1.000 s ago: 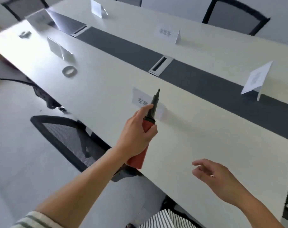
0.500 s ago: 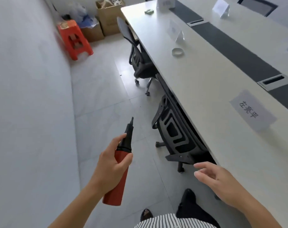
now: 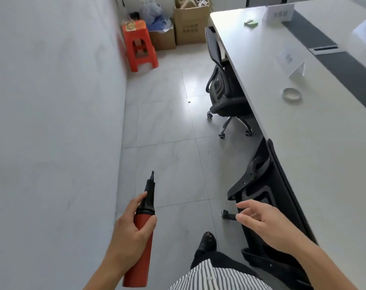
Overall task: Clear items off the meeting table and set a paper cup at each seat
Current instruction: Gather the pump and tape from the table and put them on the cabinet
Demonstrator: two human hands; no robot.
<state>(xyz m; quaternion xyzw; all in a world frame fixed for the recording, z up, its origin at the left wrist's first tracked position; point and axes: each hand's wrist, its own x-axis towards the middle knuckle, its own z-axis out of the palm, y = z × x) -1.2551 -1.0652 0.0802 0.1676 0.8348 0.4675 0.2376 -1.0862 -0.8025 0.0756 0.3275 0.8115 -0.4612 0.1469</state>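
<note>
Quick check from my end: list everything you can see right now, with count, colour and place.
pump: 1, red body with black nozzle, held in left hand over the floor
table: 1, white with a dark centre strip, right side
tape ring: 1, clear or whitish, on table near its edge
name cards: 3 in view, white, along the table
green item: 1, small, far end of table; too small to identify
chairs: 2, black, tucked against the table's near side
stool: 1, red-orange, by the wall at far end
boxes: 2, brown cardboard, far corner behind the stool
left hand: gripping the pump
right hand: open, empty, near the closer chair
</note>
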